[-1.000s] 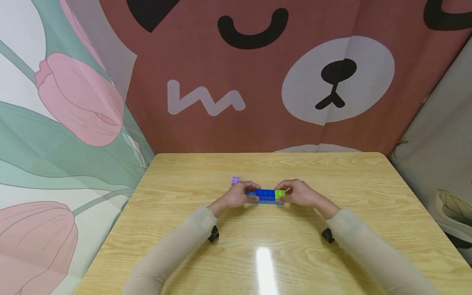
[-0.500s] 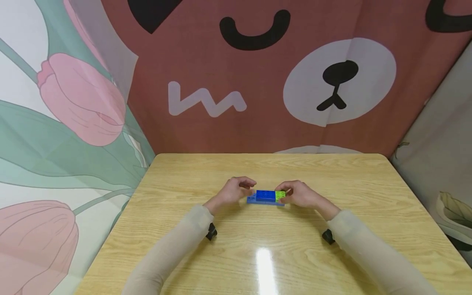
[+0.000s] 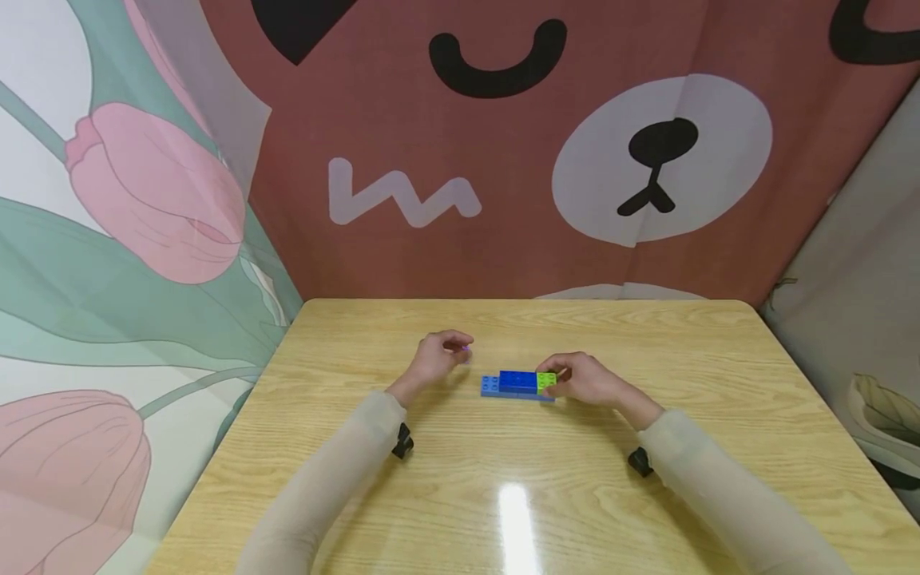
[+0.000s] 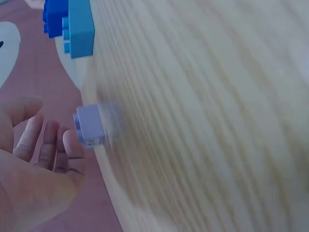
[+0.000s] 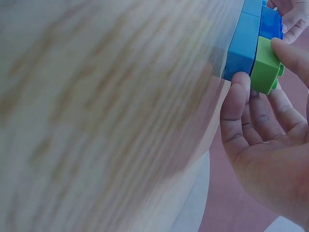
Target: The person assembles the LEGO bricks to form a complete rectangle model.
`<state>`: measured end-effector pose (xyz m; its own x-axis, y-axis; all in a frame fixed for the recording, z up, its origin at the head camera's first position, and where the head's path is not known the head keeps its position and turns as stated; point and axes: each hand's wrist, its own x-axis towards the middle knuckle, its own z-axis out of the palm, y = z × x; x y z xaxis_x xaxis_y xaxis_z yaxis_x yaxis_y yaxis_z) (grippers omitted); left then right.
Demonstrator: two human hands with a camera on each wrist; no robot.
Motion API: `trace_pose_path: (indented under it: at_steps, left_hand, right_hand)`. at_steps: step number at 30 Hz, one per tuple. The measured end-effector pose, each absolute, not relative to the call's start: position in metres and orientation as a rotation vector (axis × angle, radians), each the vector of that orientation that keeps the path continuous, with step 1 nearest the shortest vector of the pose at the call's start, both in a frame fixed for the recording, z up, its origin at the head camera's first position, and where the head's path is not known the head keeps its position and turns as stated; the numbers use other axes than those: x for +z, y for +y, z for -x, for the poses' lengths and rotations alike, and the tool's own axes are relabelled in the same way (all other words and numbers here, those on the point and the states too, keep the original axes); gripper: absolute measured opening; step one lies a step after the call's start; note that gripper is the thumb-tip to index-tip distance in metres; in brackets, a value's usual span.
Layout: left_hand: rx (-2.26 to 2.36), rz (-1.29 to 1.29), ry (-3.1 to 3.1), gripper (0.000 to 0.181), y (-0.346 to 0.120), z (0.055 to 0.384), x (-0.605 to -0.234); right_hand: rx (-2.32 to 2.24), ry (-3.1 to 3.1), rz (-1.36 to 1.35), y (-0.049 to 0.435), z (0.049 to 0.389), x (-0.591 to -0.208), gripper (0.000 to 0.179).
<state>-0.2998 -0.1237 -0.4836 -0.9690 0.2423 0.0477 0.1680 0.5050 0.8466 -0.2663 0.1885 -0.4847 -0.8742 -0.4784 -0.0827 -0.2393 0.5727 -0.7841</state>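
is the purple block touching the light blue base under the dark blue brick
Apart. The left wrist view shows a plain gap between the purple block and the end of the light blue base.

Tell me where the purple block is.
The purple block stands on the table, beside the left hand; in the head view, left of and beyond the blue bricks.

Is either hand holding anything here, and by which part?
The right hand pinches the green block, its thumb on the block's near side. The left hand is close to the purple block, with no grip on it visible.
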Motion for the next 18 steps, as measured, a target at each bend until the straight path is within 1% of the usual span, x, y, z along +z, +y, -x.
trace_pose_path:
  at_steps: [8,12,18]
  left_hand:
    - [1.491,-0.270,2.713,0.024,-0.1294,0.3077,-0.4886]
    - [1.433,-0.277,2.729,0.028,-0.1301,0.3093,-0.4914]
    - [1.390,-0.296,2.706,0.029,-0.1305,0.3071,-0.4944]
  right_hand:
    - [-1.194,2.526,0.603,0.1889,0.2664,-0.4862,0.031]
    - [-1.190,2.527,0.610,0.1888,0.2664,-0.4866,0.031]
    - [-1.185,2.526,0.610,0.1889,0.2650,-0.4857,0.031]
